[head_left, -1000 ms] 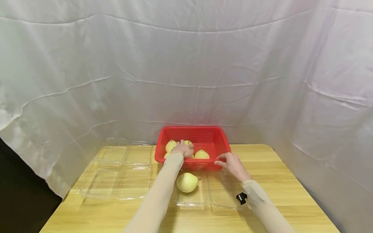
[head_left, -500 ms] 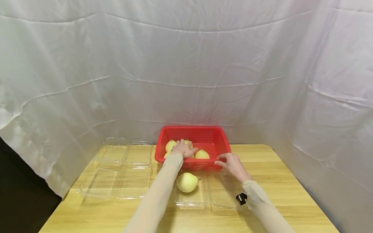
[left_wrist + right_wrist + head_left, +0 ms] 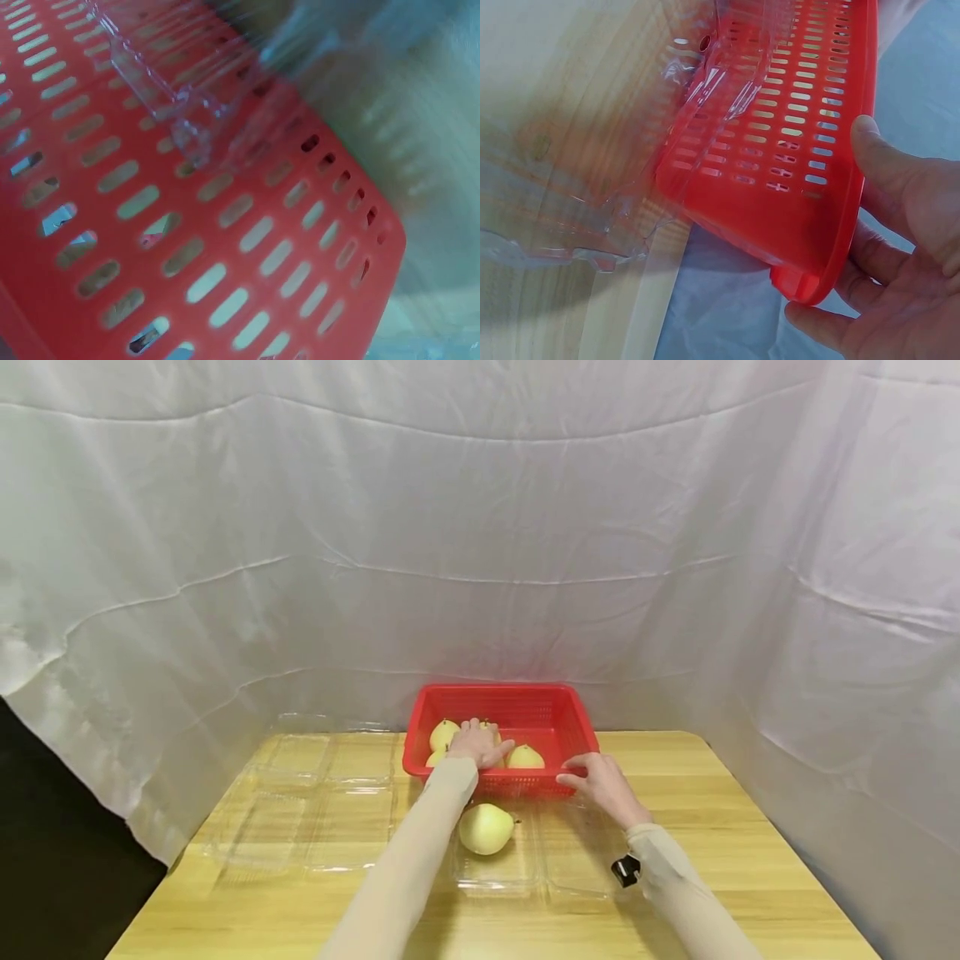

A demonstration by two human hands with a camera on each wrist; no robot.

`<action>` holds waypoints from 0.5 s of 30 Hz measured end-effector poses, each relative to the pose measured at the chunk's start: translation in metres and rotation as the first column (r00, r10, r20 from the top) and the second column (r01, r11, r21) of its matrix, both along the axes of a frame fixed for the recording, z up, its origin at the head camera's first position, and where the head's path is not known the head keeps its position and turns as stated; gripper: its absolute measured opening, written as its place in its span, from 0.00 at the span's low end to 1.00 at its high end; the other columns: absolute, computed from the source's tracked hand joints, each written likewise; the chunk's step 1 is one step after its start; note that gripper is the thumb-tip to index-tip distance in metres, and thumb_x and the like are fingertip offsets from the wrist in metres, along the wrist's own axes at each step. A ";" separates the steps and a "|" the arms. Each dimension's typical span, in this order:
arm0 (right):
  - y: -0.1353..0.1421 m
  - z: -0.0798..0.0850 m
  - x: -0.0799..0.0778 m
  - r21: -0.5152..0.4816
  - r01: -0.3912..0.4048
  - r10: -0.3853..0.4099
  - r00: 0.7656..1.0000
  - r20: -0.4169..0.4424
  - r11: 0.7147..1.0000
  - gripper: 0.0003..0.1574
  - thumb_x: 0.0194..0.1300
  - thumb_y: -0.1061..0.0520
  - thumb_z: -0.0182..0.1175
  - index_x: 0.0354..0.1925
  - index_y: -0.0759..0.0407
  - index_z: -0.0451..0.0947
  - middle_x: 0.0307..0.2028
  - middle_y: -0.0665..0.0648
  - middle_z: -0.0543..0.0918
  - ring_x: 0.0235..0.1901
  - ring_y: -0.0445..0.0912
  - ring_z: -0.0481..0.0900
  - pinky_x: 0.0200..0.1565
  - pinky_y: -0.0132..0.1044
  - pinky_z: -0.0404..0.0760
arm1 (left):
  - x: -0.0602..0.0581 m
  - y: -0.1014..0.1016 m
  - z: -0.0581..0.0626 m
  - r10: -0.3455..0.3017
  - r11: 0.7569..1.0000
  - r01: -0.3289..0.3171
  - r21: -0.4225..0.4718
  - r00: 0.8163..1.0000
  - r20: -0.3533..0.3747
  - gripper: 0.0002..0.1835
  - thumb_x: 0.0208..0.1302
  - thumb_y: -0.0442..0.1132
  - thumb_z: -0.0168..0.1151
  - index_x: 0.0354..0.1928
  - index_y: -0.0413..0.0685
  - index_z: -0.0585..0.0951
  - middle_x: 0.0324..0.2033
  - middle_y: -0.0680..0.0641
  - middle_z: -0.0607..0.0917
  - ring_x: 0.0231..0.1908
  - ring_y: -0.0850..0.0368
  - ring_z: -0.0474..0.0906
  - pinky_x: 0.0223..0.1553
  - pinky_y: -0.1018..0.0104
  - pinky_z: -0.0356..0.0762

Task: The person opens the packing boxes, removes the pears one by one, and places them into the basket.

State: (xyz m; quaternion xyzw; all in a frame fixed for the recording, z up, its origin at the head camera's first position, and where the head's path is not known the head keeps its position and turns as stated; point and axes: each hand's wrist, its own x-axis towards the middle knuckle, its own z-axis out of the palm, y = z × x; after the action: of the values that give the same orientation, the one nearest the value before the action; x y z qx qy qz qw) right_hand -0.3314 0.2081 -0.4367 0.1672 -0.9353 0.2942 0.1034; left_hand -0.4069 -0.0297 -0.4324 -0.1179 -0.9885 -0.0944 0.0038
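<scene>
My left hand (image 3: 474,743) reaches into the red plastic basket (image 3: 551,787), over the pears, with its fingers extended and its thumb spread toward a pear (image 3: 525,757) at the front. Another pear (image 3: 443,734) sits at the hand's left, and more are partly covered by it. My right hand (image 3: 609,789) grips the basket's front right corner, thumb on the rim and fingers round the corner in the right wrist view. In front of the basket, one pear (image 3: 486,829) lies in a clear plastic container (image 3: 498,885). The left wrist view shows the basket's slotted wall (image 3: 172,202), not the hand.
More clear plastic containers (image 3: 348,839) stand on the left side of the wooden table (image 3: 720,827). A pale grey curtain (image 3: 510,527) hangs behind the basket and along both sides. The clear container's edge overlaps the basket wall in the right wrist view.
The left hand's thumb has spread out to the right while the hand stays over the pears. My right hand keeps its grip on the basket corner.
</scene>
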 end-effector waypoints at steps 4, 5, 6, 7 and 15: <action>0.002 0.000 0.002 -0.001 0.008 -0.008 1.000 0.008 1.000 0.15 0.59 0.55 0.69 0.42 0.64 0.86 0.36 0.56 0.88 0.35 0.47 0.82 0.45 0.47 0.81 | 0.004 0.003 0.001 -0.021 1.000 0.021 0.002 0.999 -0.045 0.32 0.73 0.63 0.39 0.67 0.50 0.72 0.60 0.38 0.74 0.59 0.41 0.68 0.59 0.47 0.70; 0.003 0.000 0.003 0.001 0.009 -0.009 1.000 0.013 1.000 0.15 0.60 0.55 0.69 0.43 0.64 0.86 0.37 0.56 0.88 0.36 0.47 0.82 0.45 0.47 0.81 | 0.006 0.003 0.000 -0.025 1.000 0.025 0.001 0.997 -0.067 0.31 0.74 0.62 0.39 0.66 0.50 0.73 0.59 0.38 0.74 0.59 0.41 0.68 0.59 0.48 0.70; 0.004 -0.001 0.003 0.004 0.007 -0.007 1.000 0.015 1.000 0.16 0.60 0.55 0.69 0.43 0.64 0.85 0.37 0.57 0.88 0.36 0.47 0.82 0.46 0.48 0.81 | 0.007 0.004 -0.001 -0.027 1.000 0.027 -0.001 0.995 -0.097 0.30 0.75 0.61 0.38 0.64 0.49 0.74 0.58 0.38 0.75 0.59 0.42 0.68 0.59 0.48 0.70; 0.004 -0.001 0.004 0.004 0.008 -0.008 1.000 0.020 1.000 0.16 0.60 0.55 0.69 0.43 0.64 0.85 0.37 0.57 0.88 0.36 0.47 0.82 0.46 0.48 0.81 | 0.010 0.004 -0.001 -0.029 1.000 0.029 -0.001 0.992 -0.124 0.28 0.75 0.59 0.39 0.62 0.49 0.74 0.57 0.38 0.75 0.59 0.42 0.68 0.59 0.49 0.70; 0.008 0.002 0.002 0.009 0.001 -0.001 1.000 0.000 1.000 0.15 0.60 0.56 0.69 0.43 0.65 0.85 0.37 0.57 0.88 0.36 0.48 0.83 0.45 0.48 0.81 | 0.032 0.001 -0.001 -0.140 0.990 0.126 -0.063 0.894 -0.426 0.15 0.71 0.51 0.55 0.49 0.49 0.78 0.48 0.42 0.77 0.57 0.46 0.72 0.63 0.54 0.68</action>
State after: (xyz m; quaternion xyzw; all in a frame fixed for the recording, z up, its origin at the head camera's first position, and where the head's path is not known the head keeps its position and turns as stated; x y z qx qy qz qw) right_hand -0.3294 0.2158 -0.4348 0.1670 -0.9368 0.2899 0.1027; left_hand -0.3746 -0.0286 -0.4331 -0.2032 -0.9544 -0.0496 0.2128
